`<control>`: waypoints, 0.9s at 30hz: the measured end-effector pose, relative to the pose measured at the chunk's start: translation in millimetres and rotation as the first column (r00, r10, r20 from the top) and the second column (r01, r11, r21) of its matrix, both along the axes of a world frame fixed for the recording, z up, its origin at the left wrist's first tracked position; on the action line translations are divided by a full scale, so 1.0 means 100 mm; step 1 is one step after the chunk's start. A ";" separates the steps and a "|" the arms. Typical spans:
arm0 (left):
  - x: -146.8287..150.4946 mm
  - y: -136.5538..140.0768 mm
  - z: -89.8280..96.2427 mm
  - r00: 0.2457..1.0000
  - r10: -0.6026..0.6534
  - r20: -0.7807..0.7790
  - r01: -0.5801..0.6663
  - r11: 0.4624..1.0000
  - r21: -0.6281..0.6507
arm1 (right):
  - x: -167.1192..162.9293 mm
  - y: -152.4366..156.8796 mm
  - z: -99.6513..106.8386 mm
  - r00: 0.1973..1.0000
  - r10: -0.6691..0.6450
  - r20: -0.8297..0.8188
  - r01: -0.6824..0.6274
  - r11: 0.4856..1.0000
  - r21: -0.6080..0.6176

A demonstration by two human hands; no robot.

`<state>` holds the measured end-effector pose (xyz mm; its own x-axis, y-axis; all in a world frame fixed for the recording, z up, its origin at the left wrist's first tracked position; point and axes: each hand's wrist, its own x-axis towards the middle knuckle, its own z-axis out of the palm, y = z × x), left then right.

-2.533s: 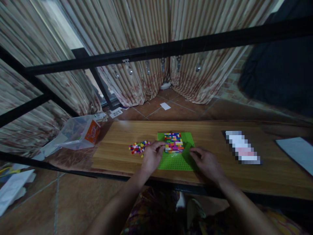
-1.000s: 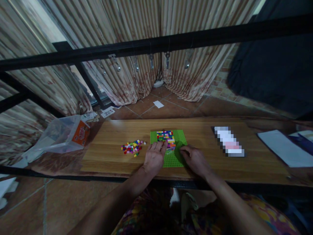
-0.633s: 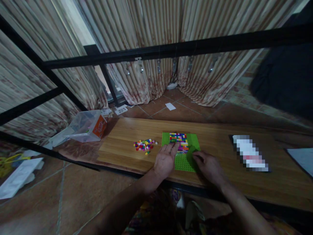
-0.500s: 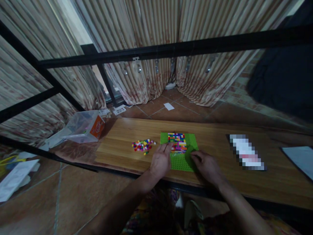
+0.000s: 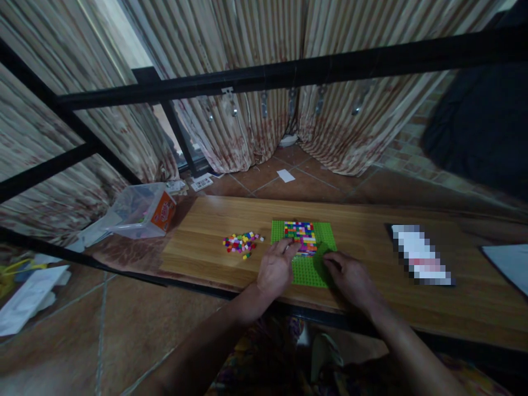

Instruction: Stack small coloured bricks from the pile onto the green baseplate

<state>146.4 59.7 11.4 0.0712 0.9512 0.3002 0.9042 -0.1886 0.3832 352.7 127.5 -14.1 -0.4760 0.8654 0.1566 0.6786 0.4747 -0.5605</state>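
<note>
A green studded baseplate lies on the wooden table, with a block of many-coloured toy bricks built up on its far middle part. My left hand reaches over the plate's left side. Its bent fingers are close together, with the tips at the near left edge of the brick block; whatever may be between them is hidden. My right hand rests at the plate's right edge, thumb and forefinger pinched together. Anything in that pinch is too small to make out. Left of the plate is a loose pile of small bricks.
A clear plastic box with an orange label stands beyond the left end of the table. Toward the right lies a blurred-out, dark-edged flat object, and farther right a pale sheet. A black rail crosses before the curtains.
The left fingers have shifted slightly rightward along the near side of the brick block. The right hand stays pinched at the plate's edge. The whole view has moved a little.
</note>
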 end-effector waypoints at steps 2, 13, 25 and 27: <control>0.01 -0.01 0.03 1.000 -0.004 0.008 0.004 1.000 -0.013 | 0.00 0.00 0.00 1.000 0.002 0.004 -0.002 1.000 0.003; -0.48 -0.21 -0.08 0.949 0.311 0.049 -0.313 0.949 0.040 | 0.02 -0.01 -0.04 1.000 0.007 0.016 -0.007 0.999 0.038; -0.78 -0.11 -0.05 0.916 0.382 -0.123 -0.388 0.921 -0.033 | -0.02 -0.01 -0.02 0.997 0.015 0.073 -0.018 0.999 0.036; -0.76 -0.10 -0.03 0.920 0.372 -0.124 -0.379 0.925 -0.037 | -0.02 -0.01 -0.02 0.997 0.014 0.075 -0.017 0.999 0.033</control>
<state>70.5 49.7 8.5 -0.2643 0.9305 0.2538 0.9421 0.1928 0.2744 350.6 126.7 -16.2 -0.5007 0.8527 0.1487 0.7107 0.5031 -0.4918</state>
